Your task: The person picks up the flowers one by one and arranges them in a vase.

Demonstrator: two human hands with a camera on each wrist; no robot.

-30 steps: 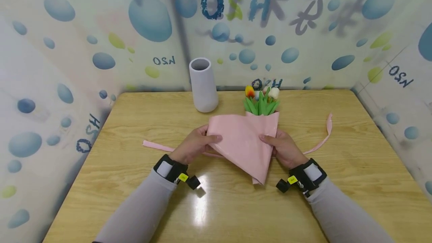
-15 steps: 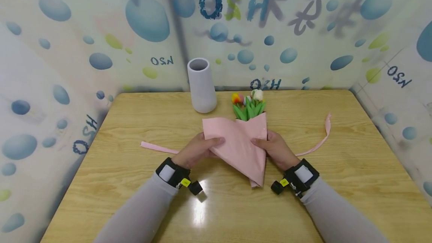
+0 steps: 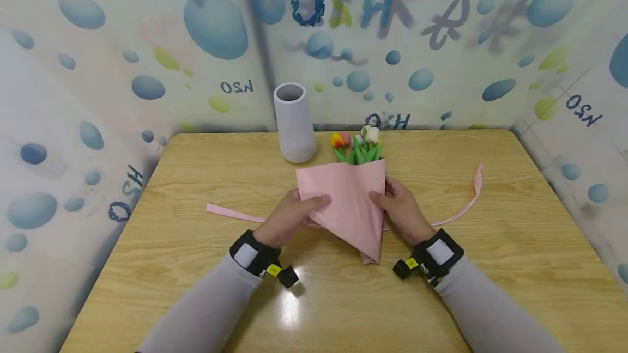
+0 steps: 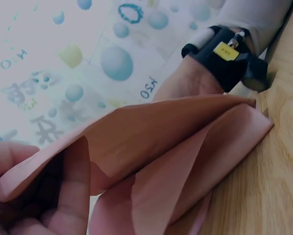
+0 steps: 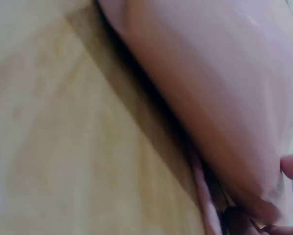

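Pink wrapping paper (image 3: 343, 195) is folded into a cone around a bunch of tulips (image 3: 360, 148), whose orange, pink and white heads and green leaves stick out at the top. My left hand (image 3: 289, 215) pinches the left edge of the paper, thumb in front and fingers behind. On the right side of the cone, my right hand (image 3: 404, 212) grips with its thumb (image 5: 292, 167) on the front; its other fingers are mostly hidden. In the left wrist view the paper (image 4: 136, 132) shows its loose folds. The stems are hidden inside.
A pink ribbon (image 3: 235, 213) lies across the wooden table (image 3: 196, 277), passing under the bouquet and curling up at the right. Behind the left hand stands a white vase (image 3: 295, 129). A patterned wall (image 3: 417, 59) borders the table's back edge.
The bouquet has shifted left, with the right hand moving left along with it. The left hand keeps its pinch on the paper edge, and the cone looks narrower.
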